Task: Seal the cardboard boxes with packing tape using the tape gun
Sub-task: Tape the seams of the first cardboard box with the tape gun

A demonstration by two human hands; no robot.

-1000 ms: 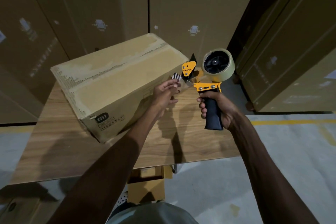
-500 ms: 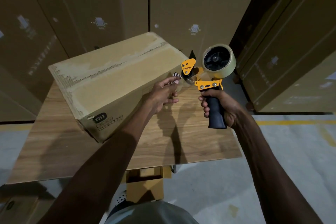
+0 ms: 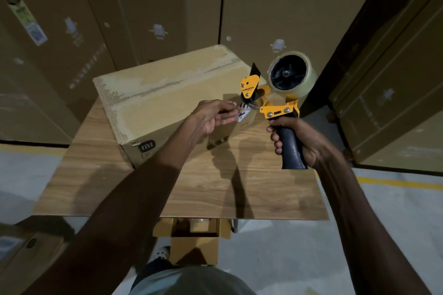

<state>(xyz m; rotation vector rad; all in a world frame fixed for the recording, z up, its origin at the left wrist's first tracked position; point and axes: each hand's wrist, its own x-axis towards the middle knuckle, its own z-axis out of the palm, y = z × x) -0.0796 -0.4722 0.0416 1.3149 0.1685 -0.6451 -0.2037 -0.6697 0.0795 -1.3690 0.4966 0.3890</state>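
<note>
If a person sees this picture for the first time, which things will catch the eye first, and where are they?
The orange tape gun with its clear tape roll stands out at centre right, its black handle held by the right hand. Just left of it, the left hand pinches the tape's free end at the gun's front. Behind them, a closed cardboard box sits on the wooden table.

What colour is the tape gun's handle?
Black, below an orange-yellow frame. The tape gun handle sits in the right hand; the head view shows it clearly.
</note>
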